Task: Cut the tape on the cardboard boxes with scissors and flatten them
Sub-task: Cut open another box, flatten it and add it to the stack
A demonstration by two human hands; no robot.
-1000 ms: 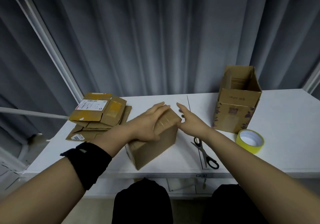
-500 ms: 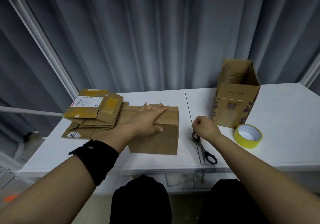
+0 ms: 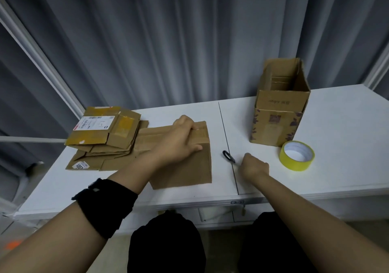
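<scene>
Box-flattening in progress: a person's left hand presses, fingers relaxed, on the flattened cardboard box near the table front, while the right hand clenches the scissors just beside it. Swung carelessly, the blades could nick the pressing hand.

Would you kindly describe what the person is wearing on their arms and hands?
Both forearms are bare, with no sleeves in view. The left hand and right hand wear no gloves, and I see no rings. A wide black fabric wristband with a small pale mark circles the left wrist.
</scene>
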